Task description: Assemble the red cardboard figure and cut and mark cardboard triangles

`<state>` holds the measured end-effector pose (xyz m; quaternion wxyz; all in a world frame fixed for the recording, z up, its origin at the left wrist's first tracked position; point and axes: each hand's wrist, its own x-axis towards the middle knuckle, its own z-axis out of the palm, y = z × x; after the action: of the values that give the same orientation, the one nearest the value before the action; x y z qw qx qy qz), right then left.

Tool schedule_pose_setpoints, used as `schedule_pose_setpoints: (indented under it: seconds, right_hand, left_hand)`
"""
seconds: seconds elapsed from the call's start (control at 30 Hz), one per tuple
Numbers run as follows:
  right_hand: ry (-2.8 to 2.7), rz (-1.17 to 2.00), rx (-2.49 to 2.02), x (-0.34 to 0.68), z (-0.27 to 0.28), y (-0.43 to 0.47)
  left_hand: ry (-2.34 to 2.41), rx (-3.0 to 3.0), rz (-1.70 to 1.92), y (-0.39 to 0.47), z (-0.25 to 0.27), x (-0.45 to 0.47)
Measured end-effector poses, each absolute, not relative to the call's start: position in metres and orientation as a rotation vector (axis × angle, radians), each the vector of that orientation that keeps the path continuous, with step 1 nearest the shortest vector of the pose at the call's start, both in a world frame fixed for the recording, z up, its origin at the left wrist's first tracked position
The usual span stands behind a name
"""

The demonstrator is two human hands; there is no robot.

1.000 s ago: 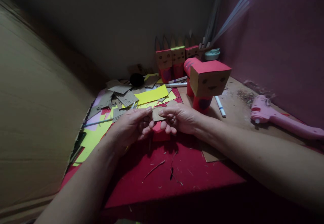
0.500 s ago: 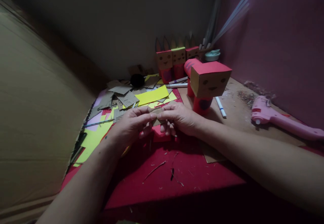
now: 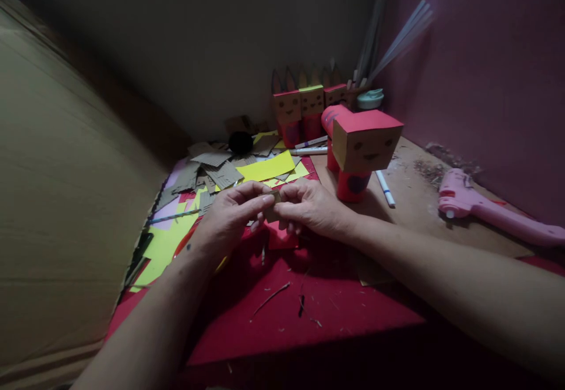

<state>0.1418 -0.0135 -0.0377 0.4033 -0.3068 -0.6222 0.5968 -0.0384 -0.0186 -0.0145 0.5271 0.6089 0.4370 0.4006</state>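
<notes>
A small piece of brown cardboard [image 3: 273, 209] is pinched between both hands above the table. My left hand [image 3: 236, 210] grips its left side with thumb and fingers. My right hand [image 3: 309, 205] closes on its right edge. Below the hands lies a red paper piece [image 3: 283, 238] on the dark red table surface [image 3: 318, 313]. Just beyond my right hand stands a cardboard animal figure [image 3: 368, 143], with a boxy head, red paper on top, a drawn face and red tube parts.
Cardboard scraps [image 3: 212, 157] and a yellow paper strip [image 3: 268, 166] are heaped at the left. Several eared box figures [image 3: 289, 107] stand against the wall. A pink glue gun [image 3: 459, 196] and a white marker [image 3: 385, 188] lie at right. A tall cardboard panel [image 3: 66, 190] bounds the left.
The cardboard piece has been turned between my fingers and now looks narrower and more upright. My right fingers have shifted along its edge. The other things stay in place.
</notes>
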Motion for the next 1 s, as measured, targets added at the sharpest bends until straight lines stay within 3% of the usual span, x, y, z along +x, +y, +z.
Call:
schedule_pose_setpoints:
  seconds: [0.2, 0.4, 1.0]
  right_hand:
    - [-1.649, 1.394, -0.662, 0.1421, -0.0406, -0.0122]
    - [-1.615, 1.349, -0.875, 0.141, -0.0379, -0.0157]
    - [-1.194, 1.857, -0.864, 0.1364, -0.0392, -0.0178]
  left_hand:
    - [1.058, 1.523, 1.056, -0.0198, -0.015, -0.0373]
    - [1.111, 1.525, 1.076, -0.0243, -0.0135, -0.0363]
    - [1.178, 1.338, 0.908, -0.018, -0.0203, -0.0292]
